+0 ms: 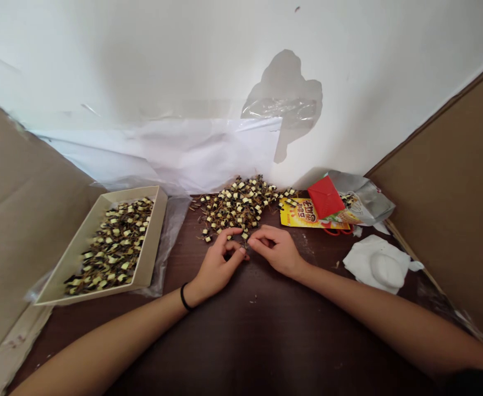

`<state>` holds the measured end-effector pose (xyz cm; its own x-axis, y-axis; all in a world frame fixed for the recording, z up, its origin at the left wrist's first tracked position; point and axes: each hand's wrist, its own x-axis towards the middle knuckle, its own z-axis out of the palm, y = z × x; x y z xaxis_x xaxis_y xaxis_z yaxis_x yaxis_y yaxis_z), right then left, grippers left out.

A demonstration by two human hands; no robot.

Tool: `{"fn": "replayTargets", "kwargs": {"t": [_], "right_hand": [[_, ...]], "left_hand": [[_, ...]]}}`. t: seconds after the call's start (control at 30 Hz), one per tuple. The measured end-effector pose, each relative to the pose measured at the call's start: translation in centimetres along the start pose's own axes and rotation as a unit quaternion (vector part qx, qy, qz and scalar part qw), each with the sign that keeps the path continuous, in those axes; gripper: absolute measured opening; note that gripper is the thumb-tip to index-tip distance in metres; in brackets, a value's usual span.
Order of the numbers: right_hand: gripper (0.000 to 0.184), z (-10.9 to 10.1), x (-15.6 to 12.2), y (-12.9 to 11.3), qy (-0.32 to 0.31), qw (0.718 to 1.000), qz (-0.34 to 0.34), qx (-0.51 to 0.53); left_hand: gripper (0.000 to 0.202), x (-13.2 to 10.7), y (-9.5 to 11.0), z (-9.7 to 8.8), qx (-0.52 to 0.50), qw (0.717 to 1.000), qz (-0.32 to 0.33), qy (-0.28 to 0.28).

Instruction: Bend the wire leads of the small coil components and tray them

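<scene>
A heap of small yellow-and-black wound parts (239, 204) lies on the dark brown table (241, 330) against the wall. My left hand (217, 267) rests at the heap's near edge, fingers curled in a pinch around a small part too tiny to name. My right hand (276, 250) lies beside it, fingertips bent in and nearly meeting the left fingers; what it grips is hidden. A black band circles my left wrist.
A cream tray (153, 242) at the left holds several of the same parts, on clear plastic. A yellow snack packet (299, 215), a red box (325, 196), a silver bag (365, 201) and crumpled white tissue (379, 264) lie at right. Cardboard walls stand on both sides.
</scene>
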<state>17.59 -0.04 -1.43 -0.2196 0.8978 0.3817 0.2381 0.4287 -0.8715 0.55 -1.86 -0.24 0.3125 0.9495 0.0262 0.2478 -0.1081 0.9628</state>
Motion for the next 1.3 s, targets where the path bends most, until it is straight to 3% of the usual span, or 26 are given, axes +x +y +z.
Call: {"fn": "replayTargets", "kwargs": {"t": [0.37,0.97,1.3], "right_hand": [[0.015,0.28,-0.07,0.25,0.013,1.0,0.019,-0.013],[0.015,0.14,0.35,0.69,-0.045,0.995,0.091,0.016],[0.016,0.16,0.32,0.64,-0.057,0.995,0.083,-0.002]], "left_hand": [[0.034,-0.06,0.0,-0.06,-0.011,1.0,0.014,-0.006],[0.029,-0.18,-0.61,-0.01,0.095,0.993,0.066,-0.026],[0.029,-0.32,-0.35,0.07,0.116,0.991,0.067,-0.023]]}}
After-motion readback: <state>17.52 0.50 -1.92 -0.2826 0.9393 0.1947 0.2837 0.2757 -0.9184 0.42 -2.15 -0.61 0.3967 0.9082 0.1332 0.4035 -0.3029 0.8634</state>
